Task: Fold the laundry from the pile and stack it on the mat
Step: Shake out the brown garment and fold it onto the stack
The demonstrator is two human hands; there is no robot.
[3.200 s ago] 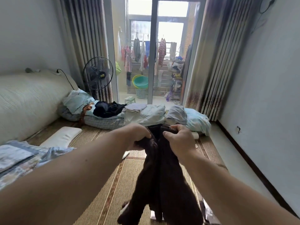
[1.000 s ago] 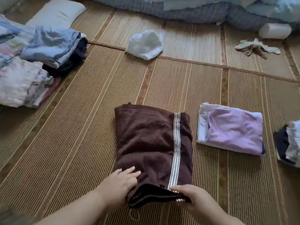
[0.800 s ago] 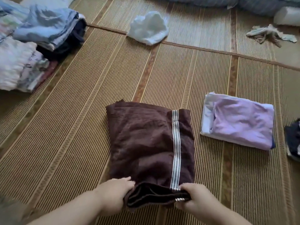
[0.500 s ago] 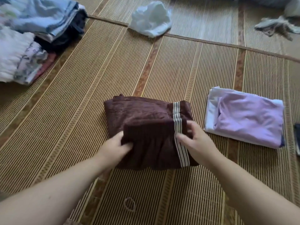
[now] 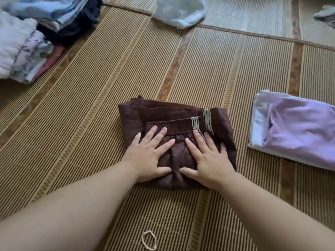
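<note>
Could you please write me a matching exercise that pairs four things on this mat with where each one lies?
Things:
1. brown trousers
2. purple shirt
3. hair tie
4. white cloth

Places:
A. far side, at the top of the view
B. pressed flat under the left hand and right hand
C. right edge of the view, folded
D. nearest the person, between the forearms

Pairs: 1-B, 2-C, 3-D, 4-A
</note>
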